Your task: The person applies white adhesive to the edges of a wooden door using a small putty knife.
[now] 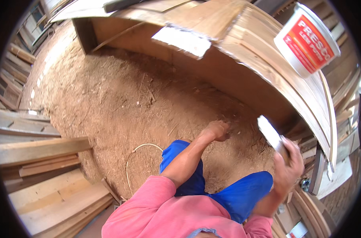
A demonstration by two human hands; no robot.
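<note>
In my right hand (288, 164) is a flat, narrow stick (270, 133), its upper part coated in white paste; the hand is slightly blurred. My left hand (218, 130) hangs over the dusty ground past my left knee, fingers curled in, with nothing seen in them. In front of me spans a large wooden panel structure (263, 43). White paste runs along its near edge, and a white-covered piece (182, 41) juts out from that edge. On its right part stands a white plastic tub (307, 41) with a red label.
Stacked boards (57, 194) lie at the left, one thick beam (41, 150) pointing inward. More planks (313, 210) are at the lower right. A thin pale cable (128, 170) curves over the sawdust-covered ground (109, 95) beside my left leg. A dark object (119, 4) rests on the far panel edge.
</note>
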